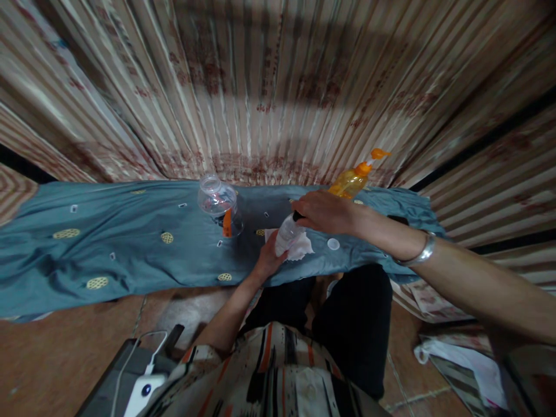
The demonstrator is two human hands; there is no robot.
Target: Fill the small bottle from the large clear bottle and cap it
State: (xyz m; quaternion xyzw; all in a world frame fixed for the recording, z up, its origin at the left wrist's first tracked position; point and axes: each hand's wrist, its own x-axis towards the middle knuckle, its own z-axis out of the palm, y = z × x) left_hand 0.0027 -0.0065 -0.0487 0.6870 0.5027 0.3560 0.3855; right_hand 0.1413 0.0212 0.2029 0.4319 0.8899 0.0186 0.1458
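My left hand point(268, 258) is wrapped round the lower part of a small clear plastic bottle point(287, 234), with a white tissue point(299, 248) bunched under it. My right hand point(324, 211) is closed over the bottle's dark top end. Both hands hover just above a grey-blue patterned cloth point(108, 243) spread along the floor. A silver bangle point(419, 253) sits on my right wrist.
A clear jar with an orange label point(219, 204) lies tipped on the cloth to the left. An orange pump bottle point(354, 176) stands behind my right hand. A small white cap point(333, 244) rests on the cloth. Striped curtain fabric point(278, 87) hangs behind. A white charger point(143, 389) lies at the lower left.
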